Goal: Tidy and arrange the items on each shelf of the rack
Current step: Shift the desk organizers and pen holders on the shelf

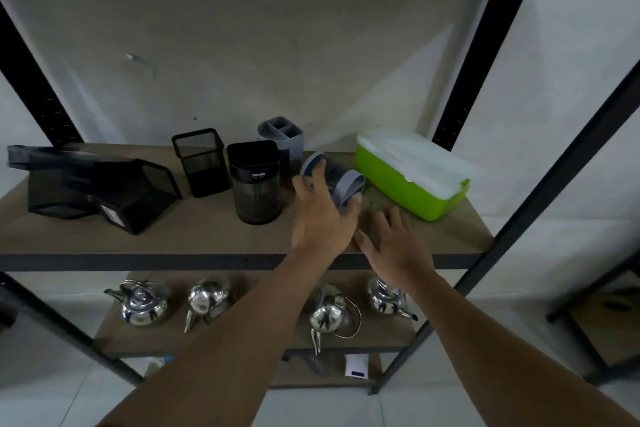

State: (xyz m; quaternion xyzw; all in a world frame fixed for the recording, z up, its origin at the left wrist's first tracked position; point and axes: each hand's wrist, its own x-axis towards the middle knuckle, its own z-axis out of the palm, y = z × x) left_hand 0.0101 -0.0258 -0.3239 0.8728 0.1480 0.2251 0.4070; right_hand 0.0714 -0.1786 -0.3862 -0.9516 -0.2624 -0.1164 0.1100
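A grey cylindrical holder (337, 177) lies on its side on the wooden shelf (207, 236), and my left hand (322, 215) grips it from the front. My right hand (398, 239) rests with spread fingers on the shelf just to its right. A round black mesh cup (256, 184), a square black mesh cup (201, 163) and a grey divided holder (282, 135) stand upright to the left. A black mesh tray (138, 198) lies tipped over at the left. A green box with a white lid (412, 177) sits at the right.
Black rack posts (474, 73) frame the shelf, against a white wall. On the shelf below stand several shiny steel teapots (145, 302), some tipped. A second rack (609, 315) stands at the far right.
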